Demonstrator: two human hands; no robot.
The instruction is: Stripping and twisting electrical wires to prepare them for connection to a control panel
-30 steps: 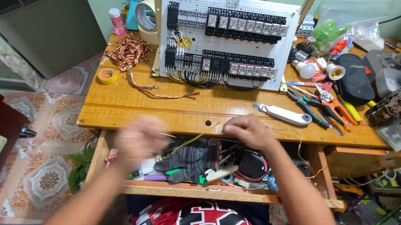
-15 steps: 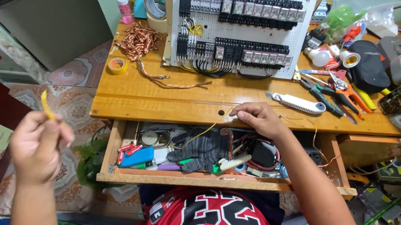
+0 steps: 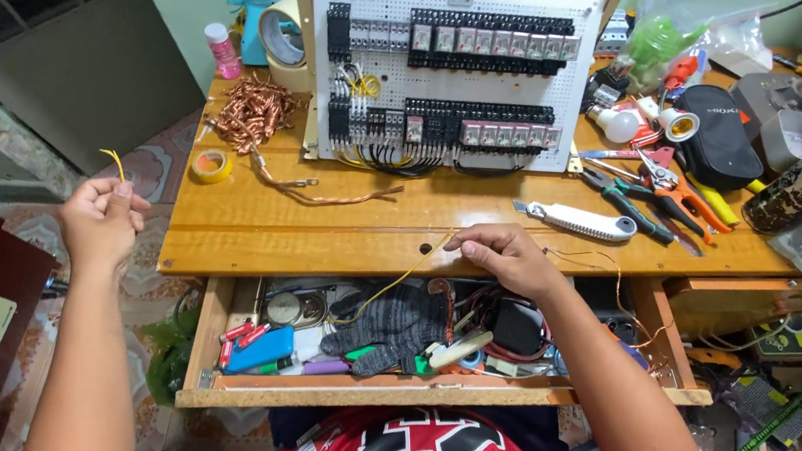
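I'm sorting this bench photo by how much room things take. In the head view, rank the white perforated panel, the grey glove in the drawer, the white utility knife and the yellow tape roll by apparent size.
1. white perforated panel
2. grey glove, nearer the camera, so flattered
3. white utility knife
4. yellow tape roll

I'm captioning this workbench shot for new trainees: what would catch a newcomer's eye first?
The white perforated panel packed with black relays stands upright at the back of the wooden bench. In front, the right hand pinches a thin yellow wire over the open, cluttered drawer, while the left hand holds a short yellow piece out to the side.
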